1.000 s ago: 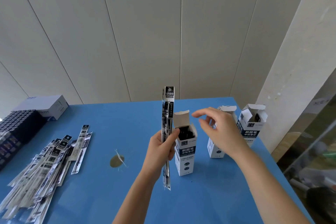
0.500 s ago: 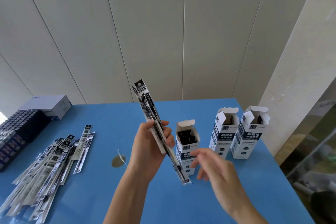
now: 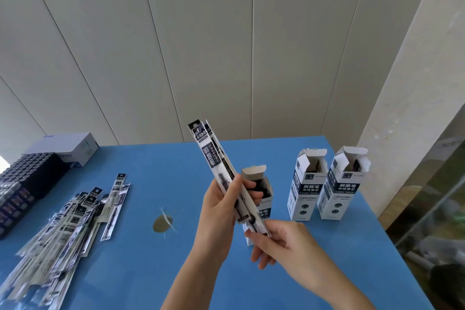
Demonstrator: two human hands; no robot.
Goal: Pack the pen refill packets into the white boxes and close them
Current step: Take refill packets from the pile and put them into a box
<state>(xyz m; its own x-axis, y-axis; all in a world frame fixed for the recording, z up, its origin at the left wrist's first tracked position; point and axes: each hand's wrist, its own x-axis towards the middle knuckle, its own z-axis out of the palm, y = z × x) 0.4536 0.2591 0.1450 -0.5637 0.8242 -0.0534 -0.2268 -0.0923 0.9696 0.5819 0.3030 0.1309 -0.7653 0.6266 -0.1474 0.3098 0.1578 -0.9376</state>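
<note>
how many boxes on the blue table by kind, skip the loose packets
upright white refill boxes, tops open: 3
flat pale carton, far left: 1
black display box, left edge: 1
total: 5

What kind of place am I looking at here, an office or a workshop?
Likely a small packing station in a plain workroom or office. A blue table holds a heap of pen refill packets, three open white boxes, and dark cartons of stock at the left.
</note>
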